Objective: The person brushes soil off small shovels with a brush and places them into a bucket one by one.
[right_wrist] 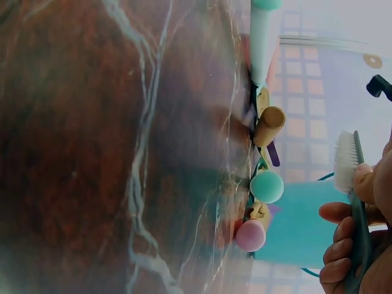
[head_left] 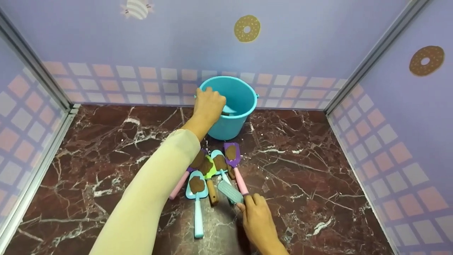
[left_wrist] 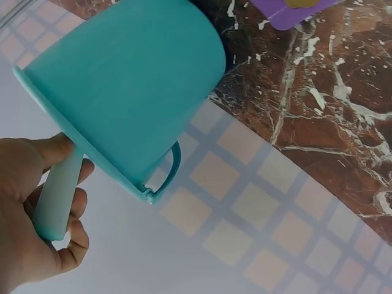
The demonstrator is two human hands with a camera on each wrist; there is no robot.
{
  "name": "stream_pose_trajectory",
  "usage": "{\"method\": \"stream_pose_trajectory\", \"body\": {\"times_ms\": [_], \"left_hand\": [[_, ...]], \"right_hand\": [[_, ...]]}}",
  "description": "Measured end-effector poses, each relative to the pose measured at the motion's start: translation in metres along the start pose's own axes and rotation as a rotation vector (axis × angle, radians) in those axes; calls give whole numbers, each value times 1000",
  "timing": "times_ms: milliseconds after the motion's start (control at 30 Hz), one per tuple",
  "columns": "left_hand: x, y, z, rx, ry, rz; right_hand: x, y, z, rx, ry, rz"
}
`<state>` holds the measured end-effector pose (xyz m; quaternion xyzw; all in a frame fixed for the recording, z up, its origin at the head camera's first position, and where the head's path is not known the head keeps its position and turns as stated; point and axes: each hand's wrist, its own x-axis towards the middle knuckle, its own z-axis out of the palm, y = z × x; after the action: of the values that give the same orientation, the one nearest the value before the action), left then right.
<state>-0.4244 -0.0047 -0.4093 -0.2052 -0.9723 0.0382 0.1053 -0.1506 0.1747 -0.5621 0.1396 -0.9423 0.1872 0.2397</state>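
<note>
My left hand (head_left: 209, 104) is at the near-left rim of a light blue bucket (head_left: 226, 127). It grips the pale blue handle (left_wrist: 58, 196) of a toy shovel whose blade, partly hidden by the hand, dips inside. My right hand (head_left: 260, 219) holds a grey-green scrubbing brush (right_wrist: 361, 239) with white bristles (right_wrist: 346, 162). Near the brush lie several toy shovels smeared with brown: a purple one with a pink handle (head_left: 241, 181), a light blue one (head_left: 198, 209), a green one with a wooden handle (head_left: 212, 193), and others partly covered.
Dark red marble-patterned flooring (head_left: 311, 170) lies under everything. Behind the bucket stands a lilac wall (head_left: 184, 39) with checks and doughnut pictures, and side walls (head_left: 400, 117) close in left and right. My left sleeve (head_left: 152, 191) covers part of the shovel pile.
</note>
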Motion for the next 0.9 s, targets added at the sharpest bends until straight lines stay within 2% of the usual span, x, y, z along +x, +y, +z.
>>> {"method": "stream_pose_trajectory", "body": {"times_ms": [233, 467, 567, 667, 900], "left_hand": [[-2, -5, 5, -60, -21, -16], [-6, -4, 5, -49, -37, -6], [-8, -5, 3, -80, -2, -2], [-16, -5, 4, -133, 53, 8], [-56, -13, 19, -265, 221, -1]], "right_hand": [[-1, -2, 1, 6, 11, -24], [-2, -2, 1, -1, 7, -18], [-1, -2, 2, -11, -2, -3], [1, -1, 2, -19, -7, 1], [13, 10, 6, -35, 20, -27]]}}
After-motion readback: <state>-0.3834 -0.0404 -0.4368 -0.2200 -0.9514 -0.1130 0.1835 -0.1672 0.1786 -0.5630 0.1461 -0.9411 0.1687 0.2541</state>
